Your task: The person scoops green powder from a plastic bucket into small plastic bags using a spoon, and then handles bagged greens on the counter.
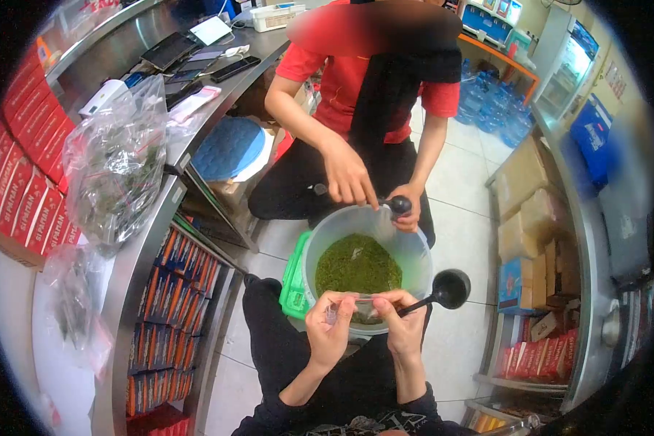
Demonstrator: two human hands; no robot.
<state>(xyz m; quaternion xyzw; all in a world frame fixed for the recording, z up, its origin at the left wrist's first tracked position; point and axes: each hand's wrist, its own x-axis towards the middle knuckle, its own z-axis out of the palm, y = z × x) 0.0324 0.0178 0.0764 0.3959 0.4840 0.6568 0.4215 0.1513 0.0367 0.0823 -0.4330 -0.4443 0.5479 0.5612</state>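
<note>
My left hand (330,328) pinches one edge of a small clear plastic bag (365,308), held over the near rim of the tub. The bag's opposite edge is between the fingertips of my right hand (405,330). That hand also has the handle of a black ladle (451,288), whose bowl sticks out to the right. Below, a large translucent tub (418,256) holds a heap of green, crumbly, chopped-looking stuff (356,265). Across the tub, a person in a red shirt holds another black ladle (400,206) and what looks like a small clear bag.
A green lid (295,280) leans beside the tub. Clear plastic bags (123,167) lie on the left counter near red boxes (33,196); phones and tablets are further back. Shelves with packets (174,283) stand left, shelves with boxes (523,225) right. Water jugs (494,105) stand behind.
</note>
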